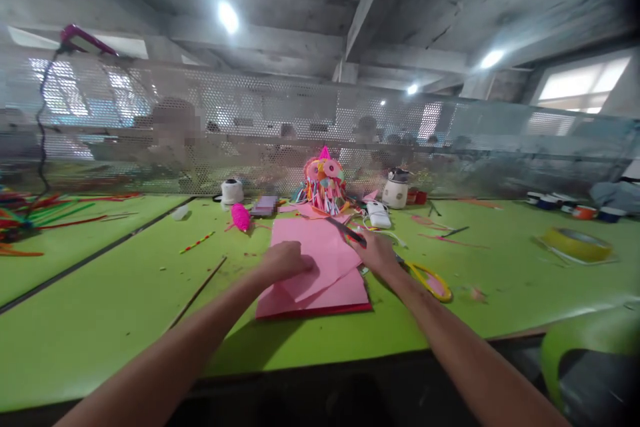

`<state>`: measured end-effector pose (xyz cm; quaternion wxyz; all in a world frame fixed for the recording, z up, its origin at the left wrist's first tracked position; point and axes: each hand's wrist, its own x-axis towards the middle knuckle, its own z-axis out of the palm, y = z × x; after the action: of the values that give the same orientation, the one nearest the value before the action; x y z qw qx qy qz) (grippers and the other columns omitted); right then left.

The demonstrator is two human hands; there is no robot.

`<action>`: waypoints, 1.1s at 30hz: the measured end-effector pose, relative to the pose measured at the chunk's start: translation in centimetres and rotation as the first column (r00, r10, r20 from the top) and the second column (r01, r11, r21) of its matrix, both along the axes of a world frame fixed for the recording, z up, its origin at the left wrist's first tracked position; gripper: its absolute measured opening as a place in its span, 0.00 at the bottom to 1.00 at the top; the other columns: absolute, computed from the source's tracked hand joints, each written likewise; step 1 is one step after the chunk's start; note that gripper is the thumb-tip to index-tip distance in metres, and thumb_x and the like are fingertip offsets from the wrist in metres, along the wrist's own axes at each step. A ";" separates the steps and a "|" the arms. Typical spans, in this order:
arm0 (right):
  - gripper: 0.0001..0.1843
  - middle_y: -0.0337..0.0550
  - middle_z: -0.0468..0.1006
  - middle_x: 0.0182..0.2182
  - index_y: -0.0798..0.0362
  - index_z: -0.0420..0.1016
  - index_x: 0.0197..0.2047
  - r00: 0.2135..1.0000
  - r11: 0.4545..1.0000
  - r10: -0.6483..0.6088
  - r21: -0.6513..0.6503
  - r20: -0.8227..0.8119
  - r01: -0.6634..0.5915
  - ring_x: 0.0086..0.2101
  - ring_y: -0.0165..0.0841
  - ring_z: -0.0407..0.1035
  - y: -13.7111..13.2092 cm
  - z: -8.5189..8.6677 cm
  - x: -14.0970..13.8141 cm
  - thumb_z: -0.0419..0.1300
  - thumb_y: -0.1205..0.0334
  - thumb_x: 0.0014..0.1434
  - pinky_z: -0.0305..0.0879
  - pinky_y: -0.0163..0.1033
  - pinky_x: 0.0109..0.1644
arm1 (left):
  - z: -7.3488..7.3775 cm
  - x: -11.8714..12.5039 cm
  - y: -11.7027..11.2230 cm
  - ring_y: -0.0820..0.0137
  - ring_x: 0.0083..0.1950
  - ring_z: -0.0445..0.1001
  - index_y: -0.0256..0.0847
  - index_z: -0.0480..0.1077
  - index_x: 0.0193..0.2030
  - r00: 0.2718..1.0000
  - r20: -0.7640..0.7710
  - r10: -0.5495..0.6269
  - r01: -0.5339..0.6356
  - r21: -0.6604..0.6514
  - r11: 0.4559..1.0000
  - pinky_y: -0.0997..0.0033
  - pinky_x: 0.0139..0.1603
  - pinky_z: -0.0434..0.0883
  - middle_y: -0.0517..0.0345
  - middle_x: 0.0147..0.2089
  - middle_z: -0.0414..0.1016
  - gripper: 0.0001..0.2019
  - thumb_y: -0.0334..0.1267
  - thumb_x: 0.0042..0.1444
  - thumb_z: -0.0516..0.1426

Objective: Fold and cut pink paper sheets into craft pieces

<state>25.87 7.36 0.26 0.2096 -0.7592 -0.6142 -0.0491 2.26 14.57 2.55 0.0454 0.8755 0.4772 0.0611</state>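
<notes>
My left hand point(284, 261) rests with fingers curled on a stack of pink paper sheets point(325, 280) lying on the green table point(125, 293), pressing the top sheet. My right hand point(376, 253) is closed round a dark pen-like tool point(346, 231) whose tip points onto the paper's far right part. Yellow-handled scissors point(431, 280) lie just to the right of that hand.
A colourful paper craft figure point(324, 185) stands at the back by a mesh partition point(260, 127). Nearby are a pink fuzzy ball point(241, 217), a white device point(379, 215), a white pot point(395, 192), tape rolls point(575, 243) at right, and coloured sticks point(45, 213) at left.
</notes>
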 end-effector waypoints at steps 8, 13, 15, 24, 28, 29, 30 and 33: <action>0.20 0.56 0.78 0.41 0.55 0.72 0.51 0.991 0.990 -0.136 -0.020 0.004 0.136 0.42 0.44 0.72 0.3 0.2 3.5 0.51 0.51 0.63 0.61 0.41 0.39 | 1.3 2.0 1.1 0.55 0.46 0.75 0.37 0.77 0.40 0.994 -0.079 -0.079 0.078 -0.013 0.997 0.64 0.42 0.70 0.41 0.46 0.77 0.17 0.42 0.43 0.59; 0.19 0.57 0.76 0.45 0.55 0.76 0.49 0.995 0.995 -0.091 -0.024 0.048 0.092 0.46 0.44 0.68 0.3 0.1 3.1 0.55 0.53 0.61 0.61 0.42 0.45 | 2.1 5.3 2.1 0.59 0.39 0.76 0.40 0.78 0.35 0.990 -0.118 -0.082 0.072 -0.087 0.994 0.67 0.37 0.70 0.48 0.36 0.79 0.16 0.48 0.48 0.56; 0.19 0.55 0.75 0.46 0.52 0.76 0.49 0.997 0.998 -0.051 -0.026 0.060 0.052 0.47 0.44 0.67 0.3 0.1 2.8 0.55 0.53 0.60 0.60 0.42 0.47 | 2.1 6.1 1.9 0.58 0.40 0.76 0.39 0.78 0.36 0.991 -0.112 -0.071 0.062 -0.080 0.995 0.66 0.37 0.70 0.47 0.38 0.79 0.20 0.53 0.47 0.57; 0.21 0.56 0.73 0.49 0.52 0.78 0.49 0.997 0.997 0.037 -0.063 0.066 -0.033 0.52 0.48 0.63 -0.2 0.0 1.7 0.55 0.49 0.60 0.60 0.47 0.50 | 1.2 6.2 1.4 0.54 0.43 0.77 0.35 0.76 0.41 0.997 -0.060 -0.042 0.036 -0.097 0.995 0.67 0.36 0.70 0.42 0.43 0.79 0.27 0.55 0.41 0.61; 0.21 0.54 0.75 0.47 0.52 0.77 0.49 0.998 0.996 0.047 -0.074 0.046 -0.044 0.50 0.46 0.66 -0.2 0.2 1.7 0.54 0.48 0.61 0.61 0.45 0.49 | 1.2 6.3 1.6 0.54 0.40 0.77 0.36 0.75 0.37 1.000 0.011 -0.020 0.021 -0.122 0.992 0.68 0.33 0.69 0.43 0.40 0.79 0.24 0.54 0.38 0.62; 0.21 0.53 0.76 0.46 0.52 0.77 0.49 0.998 0.996 0.050 -0.074 0.043 -0.046 0.49 0.45 0.67 -0.2 0.3 1.7 0.54 0.49 0.61 0.61 0.44 0.48 | 1.2 6.3 1.5 0.54 0.40 0.77 0.36 0.75 0.36 0.999 0.042 -0.017 0.022 -0.126 0.992 0.68 0.32 0.69 0.44 0.40 0.79 0.23 0.52 0.37 0.63; 0.20 0.52 0.76 0.46 0.51 0.77 0.50 0.998 0.996 0.051 -0.073 0.040 -0.048 0.48 0.44 0.67 -0.2 0.4 1.7 0.54 0.50 0.62 0.60 0.43 0.48 | 1.2 6.3 1.4 0.54 0.40 0.77 0.36 0.75 0.35 0.997 0.079 -0.015 0.025 -0.131 0.991 0.68 0.32 0.69 0.44 0.39 0.79 0.21 0.50 0.37 0.63; 0.18 0.49 0.77 0.45 0.49 0.77 0.50 0.998 0.996 0.054 -0.071 0.036 -0.051 0.48 0.42 0.68 -0.3 0.6 1.8 0.55 0.53 0.61 0.60 0.41 0.48 | 1.3 5.6 0.9 0.58 0.36 0.77 0.36 0.72 0.32 0.976 0.218 -0.008 0.048 -0.176 0.983 0.70 0.28 0.67 0.49 0.34 0.78 0.13 0.42 0.40 0.61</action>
<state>27.63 7.04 0.89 0.1725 -0.7486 -0.6391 -0.0365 7.82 15.43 3.90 0.1767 0.8626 0.4606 0.1120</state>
